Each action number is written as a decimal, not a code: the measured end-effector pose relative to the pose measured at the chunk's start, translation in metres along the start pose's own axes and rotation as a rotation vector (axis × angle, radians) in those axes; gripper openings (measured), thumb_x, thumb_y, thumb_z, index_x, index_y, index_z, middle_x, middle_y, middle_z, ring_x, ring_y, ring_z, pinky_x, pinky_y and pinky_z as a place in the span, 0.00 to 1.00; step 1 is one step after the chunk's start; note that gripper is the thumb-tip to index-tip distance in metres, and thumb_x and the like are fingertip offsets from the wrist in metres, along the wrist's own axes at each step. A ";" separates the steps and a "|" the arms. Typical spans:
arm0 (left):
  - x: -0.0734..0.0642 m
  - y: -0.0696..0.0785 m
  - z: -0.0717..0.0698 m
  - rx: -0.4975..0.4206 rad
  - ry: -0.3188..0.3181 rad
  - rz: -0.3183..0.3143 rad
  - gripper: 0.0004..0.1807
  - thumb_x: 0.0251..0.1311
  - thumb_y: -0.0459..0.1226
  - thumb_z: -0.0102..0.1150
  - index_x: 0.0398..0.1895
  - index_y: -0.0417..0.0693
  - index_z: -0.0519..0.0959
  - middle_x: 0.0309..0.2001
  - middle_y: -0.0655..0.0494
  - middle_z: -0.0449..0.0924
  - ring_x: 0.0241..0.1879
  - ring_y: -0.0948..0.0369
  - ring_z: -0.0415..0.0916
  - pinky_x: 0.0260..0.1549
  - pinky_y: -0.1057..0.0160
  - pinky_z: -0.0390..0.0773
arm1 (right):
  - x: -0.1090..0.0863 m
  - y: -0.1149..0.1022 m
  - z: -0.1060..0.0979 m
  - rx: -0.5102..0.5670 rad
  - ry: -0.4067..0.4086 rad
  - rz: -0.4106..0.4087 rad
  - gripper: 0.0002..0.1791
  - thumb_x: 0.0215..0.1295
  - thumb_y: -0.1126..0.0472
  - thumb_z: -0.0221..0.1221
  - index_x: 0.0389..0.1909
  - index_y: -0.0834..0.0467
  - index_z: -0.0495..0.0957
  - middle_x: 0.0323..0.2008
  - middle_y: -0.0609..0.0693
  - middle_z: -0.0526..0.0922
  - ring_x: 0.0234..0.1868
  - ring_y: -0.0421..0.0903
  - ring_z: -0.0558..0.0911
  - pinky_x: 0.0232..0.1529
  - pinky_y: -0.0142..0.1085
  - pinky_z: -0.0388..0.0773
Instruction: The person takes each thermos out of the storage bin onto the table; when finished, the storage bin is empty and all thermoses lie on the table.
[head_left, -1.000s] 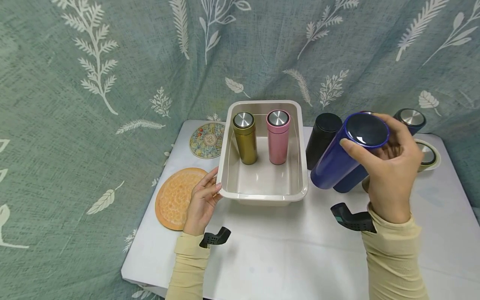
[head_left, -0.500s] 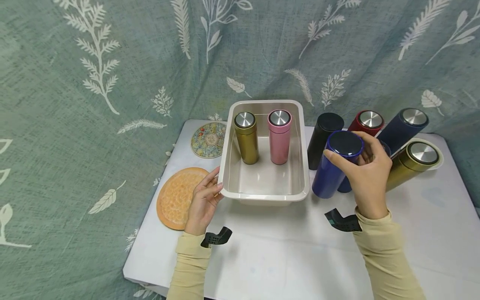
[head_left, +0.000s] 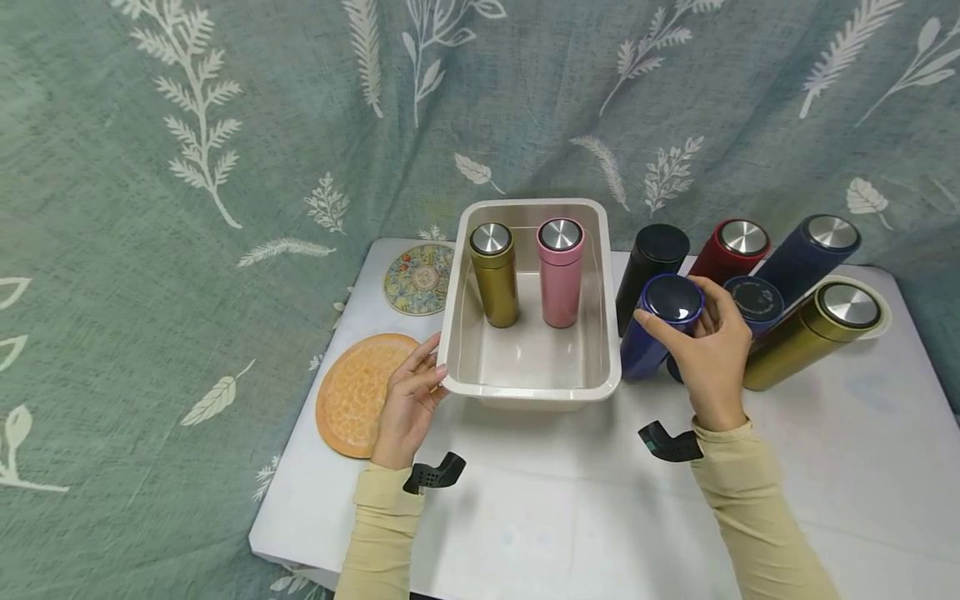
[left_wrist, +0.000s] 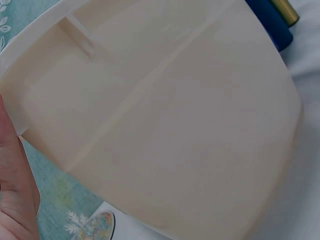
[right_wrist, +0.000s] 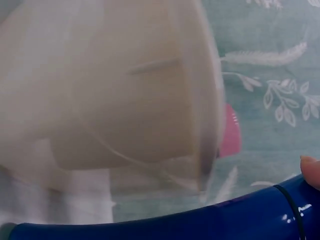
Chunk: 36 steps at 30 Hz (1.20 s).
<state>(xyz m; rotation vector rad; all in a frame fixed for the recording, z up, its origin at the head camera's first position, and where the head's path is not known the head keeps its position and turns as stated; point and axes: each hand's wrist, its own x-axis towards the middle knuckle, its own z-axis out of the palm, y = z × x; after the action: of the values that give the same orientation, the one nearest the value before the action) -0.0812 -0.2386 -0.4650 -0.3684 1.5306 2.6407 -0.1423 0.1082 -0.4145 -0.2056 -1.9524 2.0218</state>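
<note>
Right hand on a blue bottle, left hand at the tub

The blue bottle [head_left: 643, 350] is just outside the right side of the cream tub [head_left: 528, 392], its dark glossy lid uppermost; whether its base touches the table [head_left: 540, 500] cannot be told. The right hand [head_left: 708, 354] grips it near the top, thumb on the near side of the lid and fingers on the far side. The left hand [head_left: 411, 408] holds the tub by its left rim, near the front corner, though some of its fingers are hidden.

Inside the tub, a gold bottle [head_left: 497, 287] and a pink bottle [head_left: 560, 287] stand upright, apart from each other, both with steel-coloured lids. Behind the blue bottle is a black bottle [head_left: 648, 262]. Farther right are a red bottle [head_left: 726, 252], a navy bottle [head_left: 808, 257], an olive-gold bottle [head_left: 806, 337] and, among them, a dark-lidded bottle [head_left: 753, 302] partly covered by the right hand.

Left of the tub lie an orange round mat [head_left: 356, 396] and, behind it, a patterned round mat [head_left: 416, 283]. A green cloth [head_left: 300, 125] printed with white leaves hangs behind the table
</note>
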 end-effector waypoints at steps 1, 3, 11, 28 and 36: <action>0.000 0.000 0.000 0.001 0.004 0.001 0.32 0.66 0.22 0.46 0.74 0.41 0.62 0.54 0.56 0.79 0.51 0.63 0.79 0.44 0.70 0.84 | 0.000 0.002 0.001 0.002 0.001 0.003 0.38 0.42 0.70 0.78 0.59 0.54 0.77 0.54 0.48 0.80 0.56 0.43 0.81 0.57 0.23 0.77; 0.000 0.000 -0.001 0.001 0.011 0.004 0.32 0.66 0.22 0.45 0.74 0.41 0.63 0.53 0.56 0.79 0.51 0.63 0.79 0.44 0.70 0.84 | 0.001 0.007 0.002 0.004 0.003 0.005 0.38 0.42 0.70 0.78 0.59 0.54 0.77 0.54 0.48 0.81 0.56 0.43 0.81 0.57 0.23 0.77; 0.000 0.000 -0.001 0.002 0.001 0.011 0.32 0.66 0.22 0.46 0.74 0.40 0.63 0.54 0.55 0.79 0.51 0.64 0.80 0.43 0.71 0.84 | 0.004 0.018 0.006 0.044 0.039 0.007 0.37 0.42 0.71 0.77 0.57 0.55 0.78 0.51 0.49 0.81 0.55 0.43 0.81 0.58 0.25 0.77; 0.002 -0.001 0.001 -0.007 -0.004 0.005 0.31 0.66 0.21 0.45 0.74 0.39 0.63 0.54 0.54 0.80 0.50 0.64 0.80 0.42 0.71 0.84 | 0.003 0.027 0.008 0.082 0.077 -0.016 0.37 0.42 0.71 0.77 0.58 0.55 0.78 0.55 0.54 0.81 0.59 0.50 0.79 0.66 0.35 0.75; 0.002 0.000 0.002 -0.001 0.003 0.004 0.31 0.66 0.21 0.45 0.73 0.39 0.63 0.52 0.55 0.80 0.49 0.64 0.81 0.41 0.71 0.84 | 0.002 0.029 0.009 0.065 0.077 -0.031 0.37 0.45 0.70 0.76 0.60 0.56 0.76 0.56 0.54 0.80 0.59 0.48 0.79 0.66 0.33 0.74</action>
<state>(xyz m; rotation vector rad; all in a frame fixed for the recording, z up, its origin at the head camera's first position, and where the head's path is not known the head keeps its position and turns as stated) -0.0831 -0.2370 -0.4650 -0.3700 1.5321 2.6453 -0.1506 0.0995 -0.4431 -0.2329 -1.8293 2.0236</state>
